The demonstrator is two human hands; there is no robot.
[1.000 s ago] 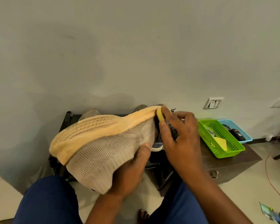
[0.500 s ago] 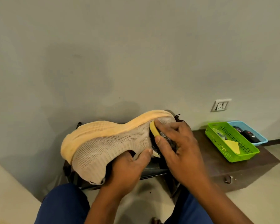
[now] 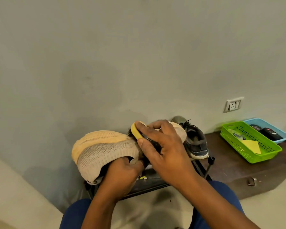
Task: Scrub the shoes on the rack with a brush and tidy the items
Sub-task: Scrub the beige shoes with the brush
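At far left, over the black shoe rack (image 3: pixel 155 183), held sideways and clear of it: a beige knit shoe (image 3: pixel 106 152) with a pale orange sole (image 3: pixel 99 138) turned up and toward the wall. Under its collar, gripped from below by the left hand (image 3: pixel 120 172), fingers curled into the opening and out of sight. Pressed against the shoe's upper edge near the middle: a brush (image 3: pixel 137 132) with a yellow back and dark bristles, bristles touching the knit. Clasped by the right hand (image 3: pixel 162 146), thumb along the near side, fingers curled over the top. Just right of the hands, parked on the rack's top: a dark grey sneaker (image 3: pixel 196 142) with black laces. Farther right, on a low dark wooden surface (image 3: pixel 229 166): a green basket (image 3: pixel 251 144) with a yellow sheet inside, then, touching it, a blue tray (image 3: pixel 271 128) with dark items, too small to identify. Above these, on the grey wall: a white socket (image 3: pixel 233 104).
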